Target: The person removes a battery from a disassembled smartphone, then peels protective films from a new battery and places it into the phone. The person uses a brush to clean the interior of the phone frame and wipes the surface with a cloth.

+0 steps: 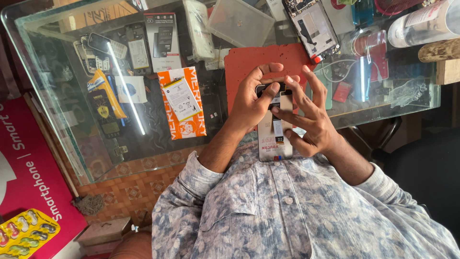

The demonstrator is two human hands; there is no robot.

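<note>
Both hands hold a flat, silver-grey rectangular phone panel [275, 127] with stickers on its face, raised just above the near edge of the glass-topped counter [57, 72], over the person's patterned shirt front. The left hand [253, 98] is closed around the panel's upper left side, thumb laid across its dark top end. The right hand [306, 120] grips the right edge, its fingers [306, 88] spread and curled, one fingertip pressing the panel's face near the top.

Behind the hands, a red rubber work mat [249, 60] lies on the glass. An opened phone body with its insides exposed [312, 26] rests toward the counter's far edge. An orange-and-white flat packet [184, 103] sits left of the hands.

Judging by this, the work looks to be midway: the phone body is already opened, the panel remains in hand and is not joined to it.
</note>
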